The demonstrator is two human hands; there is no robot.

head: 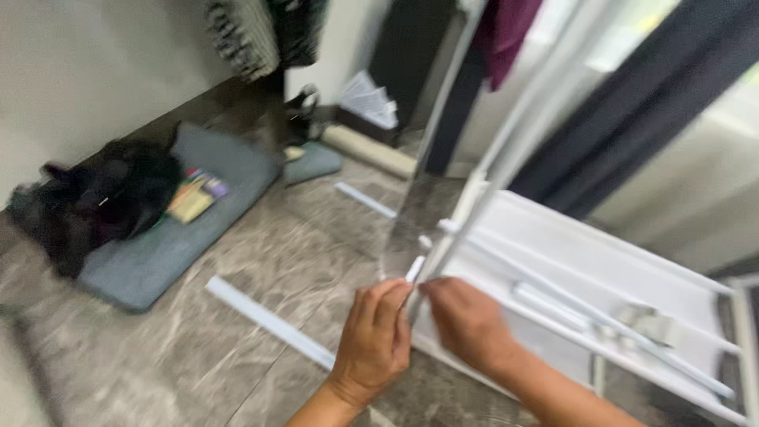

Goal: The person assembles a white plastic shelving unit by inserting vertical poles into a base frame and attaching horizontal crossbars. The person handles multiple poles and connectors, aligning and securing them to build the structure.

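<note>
Both hands meet at the lower end of a thin white rod (455,229), which runs on a slant from just above the fingers up and to the right toward the top of the frame, along the near corner of a white metal rack (601,261) lying tilted on the marble floor (237,332). The left hand (373,340) is curled, its fingers (393,304) bent narrow and pinched on the rod's end or a small white piece there; blur hides which. The right hand (466,320) sits just beside it, touching the rack's near edge, fingers folded close around the same spot. Neither hand is clearly the nearer. A loose white strip (269,320) lies on the floor to the left, well apart from the hands.
</note>
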